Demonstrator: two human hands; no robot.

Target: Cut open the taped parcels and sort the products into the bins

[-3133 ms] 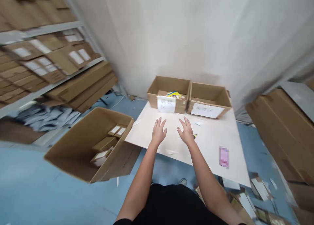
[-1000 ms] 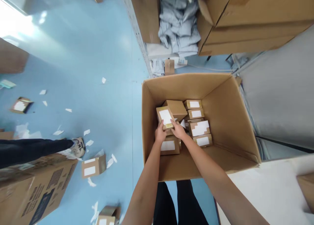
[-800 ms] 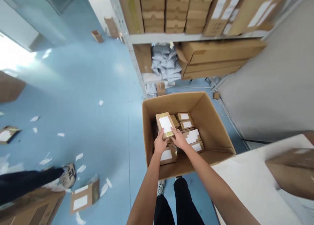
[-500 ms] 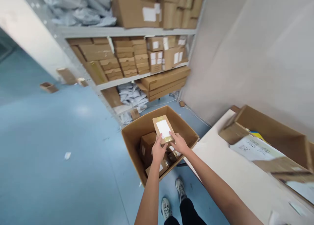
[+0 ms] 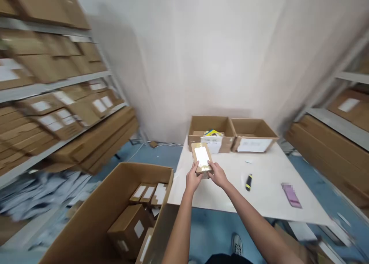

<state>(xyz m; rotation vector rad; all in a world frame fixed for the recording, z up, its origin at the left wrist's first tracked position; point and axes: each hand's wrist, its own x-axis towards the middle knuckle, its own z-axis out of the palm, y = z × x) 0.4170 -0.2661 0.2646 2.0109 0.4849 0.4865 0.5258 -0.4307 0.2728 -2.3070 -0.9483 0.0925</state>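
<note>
A small brown cardboard parcel (image 5: pixel 201 157) with a white label on top is held up between both my hands, above the near left part of the white table (image 5: pixel 268 195). My left hand (image 5: pixel 192 179) is closed on the parcel's near left end. My right hand (image 5: pixel 218 174) is closed on its near right end. Below and to the left stands a big open carton (image 5: pixel 115 191) with several similar labelled parcels inside.
Two open cartons (image 5: pixel 211 130) (image 5: pixel 253 135) with paper signs stand at the table's far edge. A black and yellow knife (image 5: pixel 248 182) and a pink phone (image 5: pixel 291 195) lie on the table. Shelves loaded with cartons (image 5: pixel 49 102) line the left, more shelving (image 5: pixel 331 141) the right.
Both hands took a labelled parcel out of the big carton and carried it up and to the right, over the white table. The view swung from the carton to the table.
</note>
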